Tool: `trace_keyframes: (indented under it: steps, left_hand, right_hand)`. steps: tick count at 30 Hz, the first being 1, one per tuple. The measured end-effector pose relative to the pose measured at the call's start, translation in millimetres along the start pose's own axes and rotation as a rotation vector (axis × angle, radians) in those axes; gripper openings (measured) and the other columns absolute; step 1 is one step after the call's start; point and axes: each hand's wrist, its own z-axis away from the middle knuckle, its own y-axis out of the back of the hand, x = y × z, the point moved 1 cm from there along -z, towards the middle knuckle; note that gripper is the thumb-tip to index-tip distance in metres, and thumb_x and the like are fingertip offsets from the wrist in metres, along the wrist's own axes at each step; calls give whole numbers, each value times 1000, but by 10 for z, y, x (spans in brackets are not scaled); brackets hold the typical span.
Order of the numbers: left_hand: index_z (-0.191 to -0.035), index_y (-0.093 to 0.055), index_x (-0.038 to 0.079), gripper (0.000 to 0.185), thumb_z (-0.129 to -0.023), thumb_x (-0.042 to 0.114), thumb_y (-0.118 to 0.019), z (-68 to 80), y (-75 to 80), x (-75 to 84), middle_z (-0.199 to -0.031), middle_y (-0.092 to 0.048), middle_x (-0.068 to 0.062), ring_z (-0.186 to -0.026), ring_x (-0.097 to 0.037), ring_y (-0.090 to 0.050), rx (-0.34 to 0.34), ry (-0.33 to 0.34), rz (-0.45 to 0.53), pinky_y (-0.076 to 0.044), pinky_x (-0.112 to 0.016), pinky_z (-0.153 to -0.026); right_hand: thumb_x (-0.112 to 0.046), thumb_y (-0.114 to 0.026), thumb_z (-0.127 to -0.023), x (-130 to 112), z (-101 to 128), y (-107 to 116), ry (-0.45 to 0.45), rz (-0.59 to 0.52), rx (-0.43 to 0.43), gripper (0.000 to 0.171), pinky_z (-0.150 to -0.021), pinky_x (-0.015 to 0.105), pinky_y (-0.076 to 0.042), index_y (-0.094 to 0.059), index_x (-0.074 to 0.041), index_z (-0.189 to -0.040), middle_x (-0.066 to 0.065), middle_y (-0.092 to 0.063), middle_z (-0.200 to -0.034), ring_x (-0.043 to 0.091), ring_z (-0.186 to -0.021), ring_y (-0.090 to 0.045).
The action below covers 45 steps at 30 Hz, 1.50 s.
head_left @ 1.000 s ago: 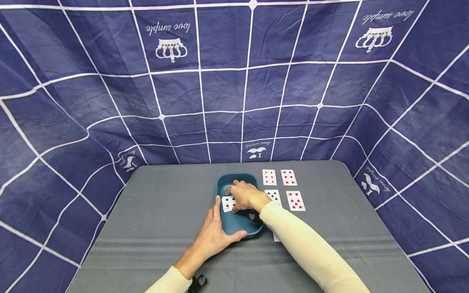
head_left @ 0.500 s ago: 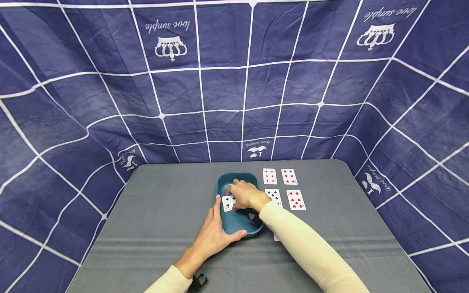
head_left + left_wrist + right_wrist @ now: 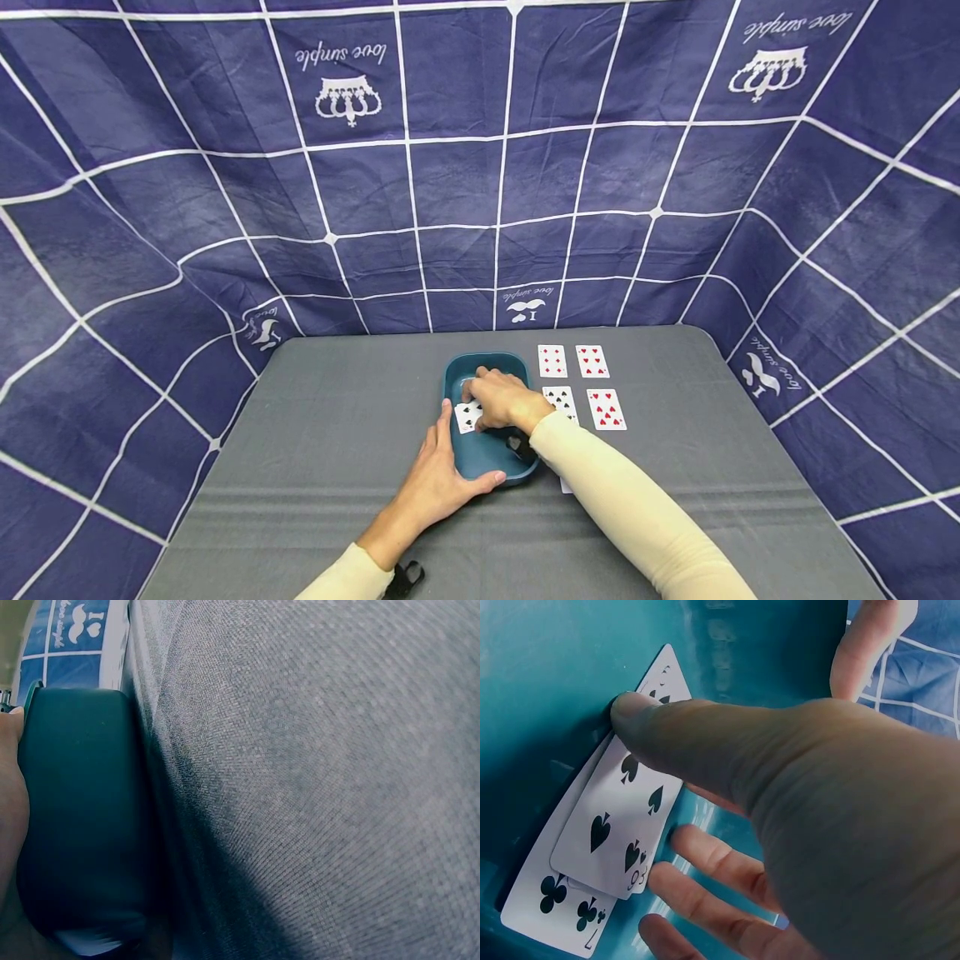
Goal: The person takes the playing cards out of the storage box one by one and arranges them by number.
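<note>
The teal tray looks like smooth moulded plastic with a soft sheen, its inner wall catching faint reflections, while the playing cards inside it are thin coated paper, slick and slightly glossy. The table is covered in a grey woven cloth, matt and finely textured, with a few shallow creases near the front. The blue backdrop behind is a matt, slightly mottled fabric printed with white lines, and the sleeves are a smooth cream knit.
</note>
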Motion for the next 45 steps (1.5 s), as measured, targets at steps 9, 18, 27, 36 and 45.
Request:
trace_keyframes:
  steps: [9,18,27,36,45]
  left_hand:
    - [-187,-12,5,154,-81,75,-97,5,-1,-3,-166,-53,-33,-153,-49,-59,5,-3,4,-55,-65,-123]
    - [-187,-12,5,154,-80,76,-97,8,-1,-2,-166,-53,-33,-152,-49,-59,8,-5,-1,-55,-64,-123]
    - [-187,-11,5,155,-80,76,-97,10,4,-4,-166,-53,-33,-151,-48,-60,3,-3,-6,-55,-64,-122]
    - [-187,-10,5,155,-81,77,-97,7,0,0,-167,-51,-34,-152,-50,-59,-3,-2,-2,-54,-65,-123]
    - [-188,-9,7,155,-81,76,-98,11,-4,8,-168,-52,-33,-151,-50,-60,4,1,-12,-55,-66,-121]
  right_hand:
    - [-32,-105,-89,-171,201,315,-4,-17,-20,53,-96,56,-67,-83,-19,-135,9,-73,-130,30,-117,-75]
    - [-30,-96,-99,-213,279,406,-25,-38,-33,55,-105,49,-65,-76,-16,-148,8,-75,-137,27,-123,-74]
    - [-32,-92,-103,-175,346,458,12,-110,1,63,-105,54,-65,-68,-25,-161,12,-74,-140,29,-122,-73]
    - [-32,-82,-111,-140,426,526,75,-150,66,58,-104,49,-65,-65,-30,-167,17,-70,-136,25,-111,-71]
    - [-27,-78,-114,-91,543,631,148,-232,138,49,-96,44,-61,-68,-23,-162,18,-66,-131,21,-101,-63]
